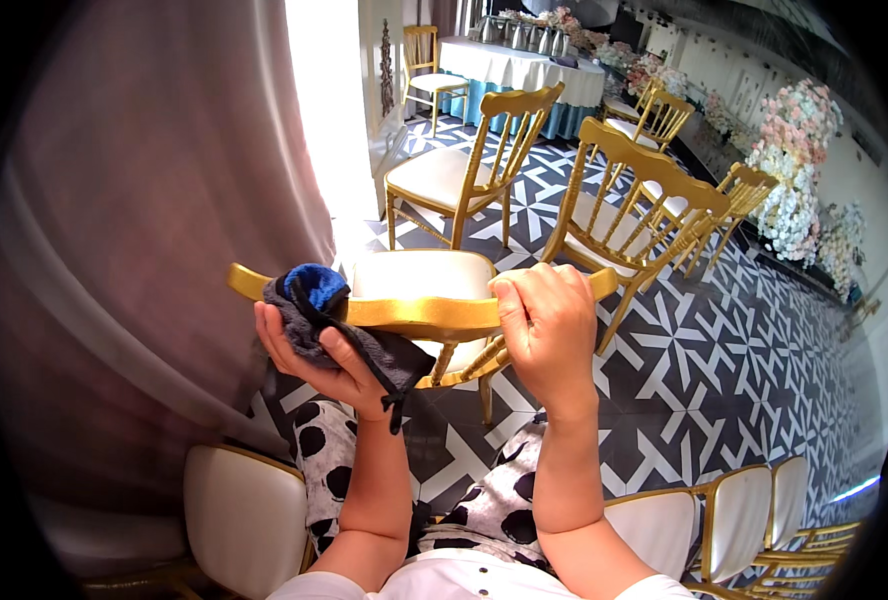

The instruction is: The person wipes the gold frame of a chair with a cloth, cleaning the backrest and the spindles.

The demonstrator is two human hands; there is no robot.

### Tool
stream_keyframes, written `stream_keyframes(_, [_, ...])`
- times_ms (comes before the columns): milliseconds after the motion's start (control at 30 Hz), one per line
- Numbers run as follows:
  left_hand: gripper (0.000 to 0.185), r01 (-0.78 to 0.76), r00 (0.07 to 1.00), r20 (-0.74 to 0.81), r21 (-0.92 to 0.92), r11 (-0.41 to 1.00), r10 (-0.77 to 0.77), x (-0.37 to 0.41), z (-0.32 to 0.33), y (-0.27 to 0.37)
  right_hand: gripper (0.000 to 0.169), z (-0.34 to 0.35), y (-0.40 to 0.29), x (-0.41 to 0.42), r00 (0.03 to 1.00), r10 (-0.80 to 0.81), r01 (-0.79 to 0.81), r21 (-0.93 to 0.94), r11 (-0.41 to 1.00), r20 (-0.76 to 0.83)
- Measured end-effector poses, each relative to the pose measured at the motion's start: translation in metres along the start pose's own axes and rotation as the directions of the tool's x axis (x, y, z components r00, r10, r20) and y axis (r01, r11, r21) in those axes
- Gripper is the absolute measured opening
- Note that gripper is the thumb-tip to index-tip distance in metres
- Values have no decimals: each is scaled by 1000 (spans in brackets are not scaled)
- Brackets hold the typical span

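Note:
A gold-painted chair with a white padded seat [423,274] stands right before me, its curved top rail [421,313] running across the middle of the view. My left hand [324,360] holds a grey and blue microfibre cloth [313,322] around the left part of that rail, and a corner of the cloth hangs down by my wrist. Over the right part of the rail, my right hand [549,322] is closed with its thumb on the near side. Gold spindles show below the rail between my hands.
More gold chairs [436,180] stand ahead and to the right [639,180]. A pinkish curtain [151,225] hangs at left. White-padded chairs [245,510] are close by on both sides at the bottom. Farther off are a round draped table [519,67] and tall flower arrangements [789,165].

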State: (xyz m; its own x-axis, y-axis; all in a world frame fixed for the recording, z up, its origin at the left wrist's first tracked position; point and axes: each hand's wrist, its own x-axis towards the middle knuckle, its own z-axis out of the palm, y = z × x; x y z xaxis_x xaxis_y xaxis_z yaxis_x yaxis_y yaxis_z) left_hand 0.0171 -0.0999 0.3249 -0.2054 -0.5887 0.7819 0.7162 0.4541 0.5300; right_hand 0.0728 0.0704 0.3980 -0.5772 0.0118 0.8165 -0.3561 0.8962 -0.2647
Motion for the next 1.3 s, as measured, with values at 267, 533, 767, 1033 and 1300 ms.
stream_keyframes(267, [54,-196,966,211,213,957,150,-29,-4,20,13,2,-3,0,1000,29,-29,-33,999,-3])
stream_keyframes(533, [52,-109,992,81,175,978,96,-13,-5,2,14,1,0,-1,1000,15,-15,8,1000,-13])
stream_keyframes(767, [54,219,953,-104,-411,885,-285,-8,8,-14,15,2,0,-1,1000,14,-14,-4,1000,-15])
stream_keyframes(1033, [53,355,889,-108,-455,817,-446,1,4,-11,14,3,-2,-1,999,6,-6,2,1000,-37])
stream_keyframes(1300, [54,-202,966,197,164,966,168,-42,4,30,14,4,-3,0,999,22,-23,-27,999,-34])
